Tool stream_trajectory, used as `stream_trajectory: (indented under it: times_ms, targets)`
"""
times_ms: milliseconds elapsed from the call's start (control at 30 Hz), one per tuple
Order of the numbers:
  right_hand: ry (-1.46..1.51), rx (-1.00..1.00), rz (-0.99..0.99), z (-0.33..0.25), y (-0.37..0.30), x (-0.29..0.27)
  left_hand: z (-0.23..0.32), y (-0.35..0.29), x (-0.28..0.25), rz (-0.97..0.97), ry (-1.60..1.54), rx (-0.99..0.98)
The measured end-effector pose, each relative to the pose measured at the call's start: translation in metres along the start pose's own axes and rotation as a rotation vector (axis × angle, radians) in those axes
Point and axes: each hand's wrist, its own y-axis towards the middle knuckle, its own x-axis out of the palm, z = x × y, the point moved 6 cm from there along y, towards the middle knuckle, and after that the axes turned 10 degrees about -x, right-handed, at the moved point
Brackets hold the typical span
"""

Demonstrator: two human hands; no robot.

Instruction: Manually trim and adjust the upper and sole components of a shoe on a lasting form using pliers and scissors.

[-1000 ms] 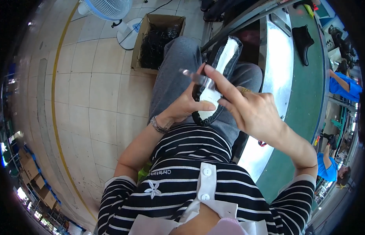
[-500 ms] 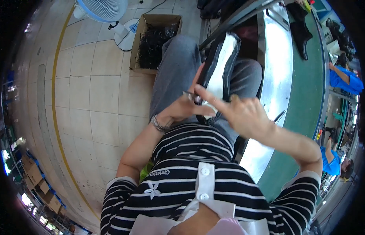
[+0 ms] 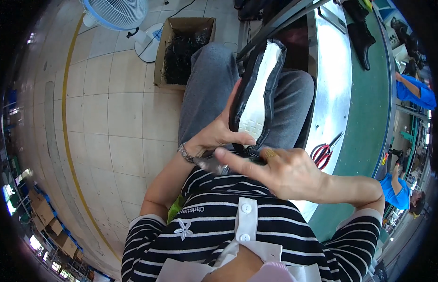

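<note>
A black shoe upper (image 3: 270, 96), its white bottom (image 3: 256, 101) turned up, lies across my lap with the toe pointing away. My left hand (image 3: 223, 131) grips it at the near end from the left side, thumb pressed on the white bottom. Just below that end is my right hand (image 3: 289, 174), closed, index finger stretched to the left and a yellow band on one finger. A shiny metal tool (image 3: 212, 165), smeared by motion, sticks out beyond that fingertip; its exact kind cannot be made out. It is apart from the shoe upper.
Red-handled scissors (image 3: 324, 152) lie on the metal bench edge (image 3: 334, 80) to my right. Beyond runs a green belt (image 3: 367, 113) carrying black shoes (image 3: 361, 42). A cardboard box (image 3: 158, 70) of black scraps and a fan (image 3: 120, 11) stand ahead left. Co-workers (image 3: 416, 94) sit far right.
My right hand and the metal tool have moved down and toward me, off the near end of the shoe upper. The scissors' red handles have come into sight. My left hand keeps its hold.
</note>
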Motion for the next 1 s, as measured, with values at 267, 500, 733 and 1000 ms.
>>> stream_trajectory:
  times_ms: [267, 500, 733, 1000]
  targets:
    - [-0.03, 0.206, -0.166, 0.039, 0.001, -0.005, -0.04, -0.004, -0.002, -0.043, -0.219, -0.319]
    - [0.038, 0.391, -0.15, 0.123, -0.009, -0.001, -0.015, 0.001, 0.008, -0.11, -0.205, -0.278]
    - [-0.016, 0.155, 0.429, 0.136, 0.004, -0.074, 0.003, 0.013, 0.004, -0.135, -0.306, -0.235]
    - [-0.121, 0.44, 0.055, 0.165, -0.011, -0.058, 0.008, 0.069, -0.003, -0.037, -0.537, -0.586]
